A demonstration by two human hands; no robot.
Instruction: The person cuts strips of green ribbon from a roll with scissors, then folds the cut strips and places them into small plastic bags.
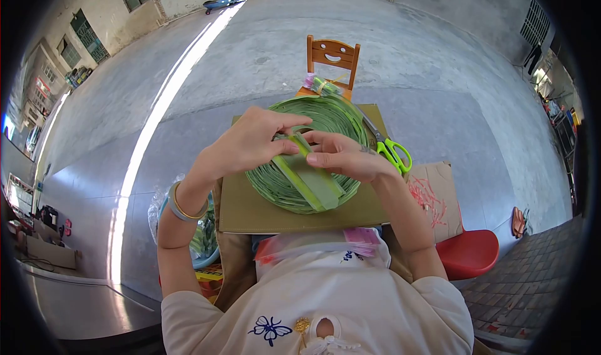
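Observation:
My left hand (258,140) pinches the upper end of a flat, leaf-like green strip (314,178) with yellow-green edges. From the other side, my right hand (343,154) grips the same end between thumb and fingers, close to the left fingertips. The strip slants down toward me over a large flat coil of green strips (263,183). Under the coil is an olive-brown board or tabletop (241,218). Scissors with bright green handles (394,155) lie just right of the coil, near my right wrist. The fingers partly hide the strip's top.
A wooden chair (333,56) across the table bears a tied bundle (324,86). Red bits (428,200) lie on cardboard (442,175) at right, by a red seat (468,255). A blue basin (206,259) stands at left. Pink-edged plastic bags (363,241) rest on my lap.

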